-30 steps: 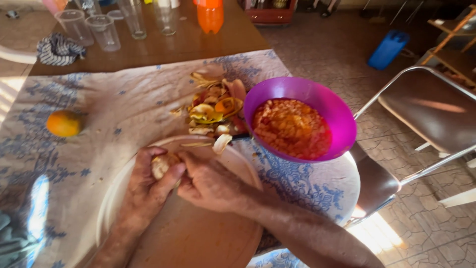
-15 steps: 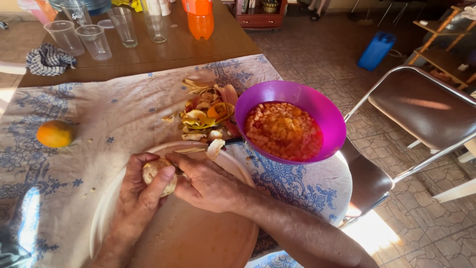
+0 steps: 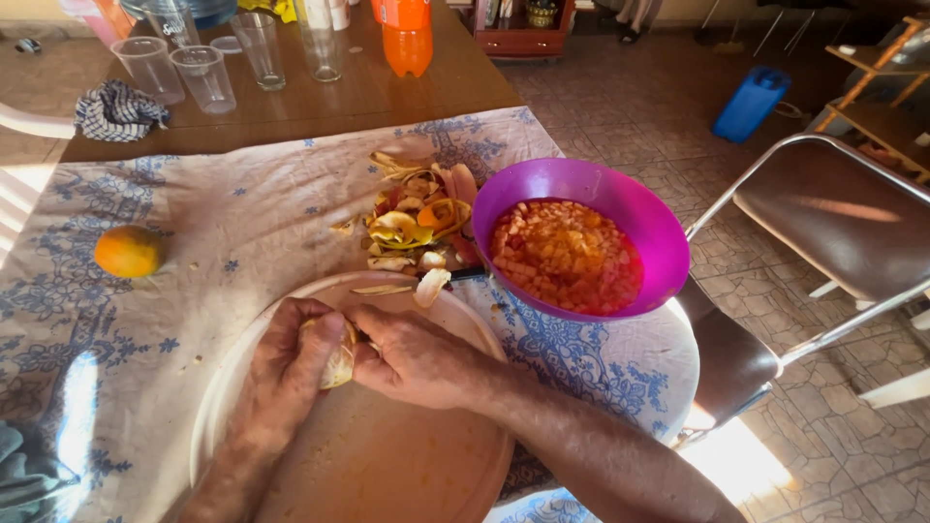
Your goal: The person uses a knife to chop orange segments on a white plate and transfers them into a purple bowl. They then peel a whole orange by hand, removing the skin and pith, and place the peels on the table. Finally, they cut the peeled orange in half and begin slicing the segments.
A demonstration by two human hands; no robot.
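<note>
A: What is held between the two hands?

B: A small pale piece of fruit is gripped by the left hand, the fingers curled narrowly round it so that only its lighter underside is seen. It is met from the other side by the right hand, whose fingers are closed and pressed against the fruit; whether a blade is held there cannot be told, since the fingertips are hidden.

A: Why is it kept so low?

B: It is judged that the fruit is held just above the round tray so that whatever falls is caught there. A strip of peel is already lying on the tray's rim, just beyond the right knuckles.

A: And what is placed beyond the fingers?

B: A heap of peelings is piled on the flowered cloth, farther out than the knuckles, apparently kept apart from the food. To the right of that heap, a purple bowl filled with chopped fruit in reddish juice is set within easy reach of the right hand.

A: Anything to the other side?

B: A whole orange-yellow fruit is left well apart, out past the left fingers.
</note>
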